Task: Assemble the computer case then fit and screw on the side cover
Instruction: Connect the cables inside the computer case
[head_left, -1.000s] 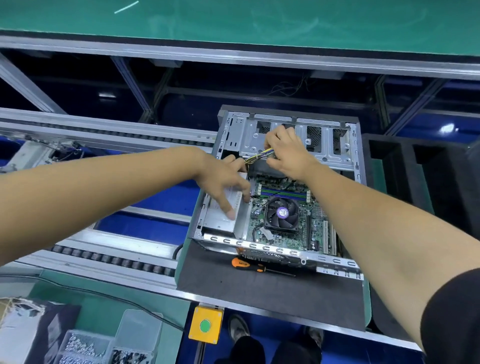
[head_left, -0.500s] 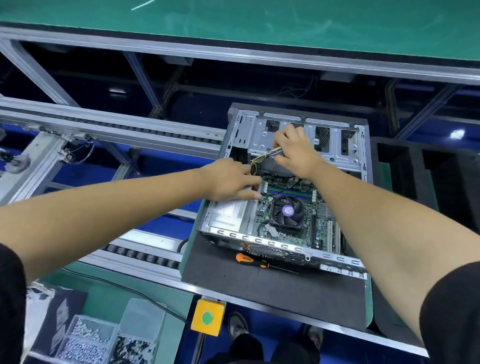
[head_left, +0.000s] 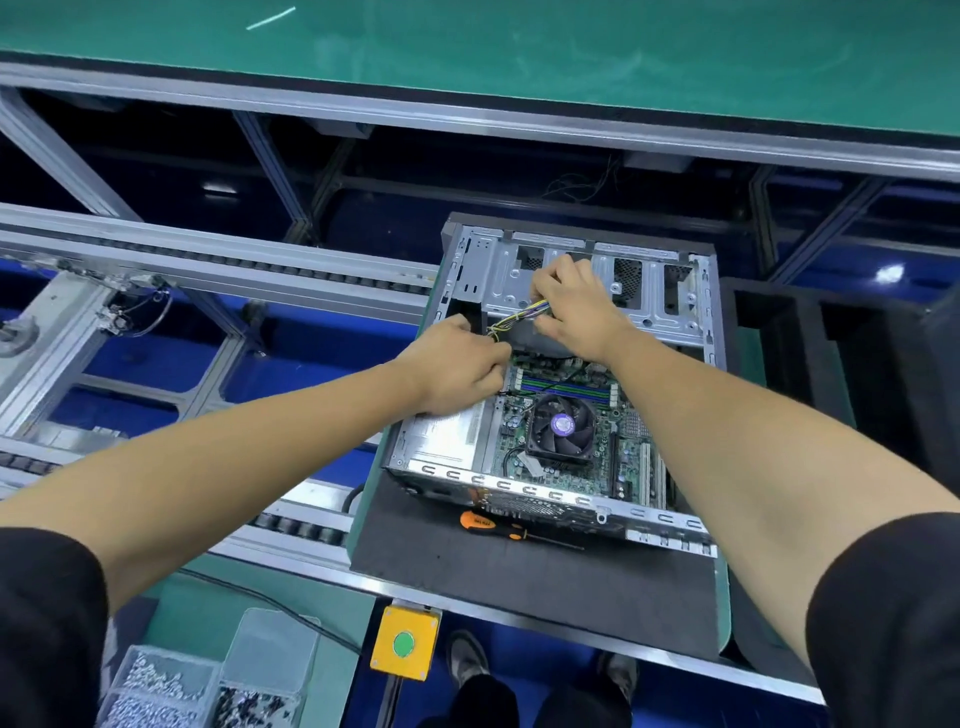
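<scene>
Yellow-and-black wires (head_left: 511, 319) are pinched between both hands, left hand (head_left: 457, 371) and right hand (head_left: 574, 306), inside the open computer case (head_left: 675, 332).

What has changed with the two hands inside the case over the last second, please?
The left hand left the silver drive cage, where its fingers lay spread, moved up toward the cable bundle and curled at its lower end. The right hand still holds the bundle's upper end. The computer case, CPU fan and orange screwdriver stayed put.
</scene>
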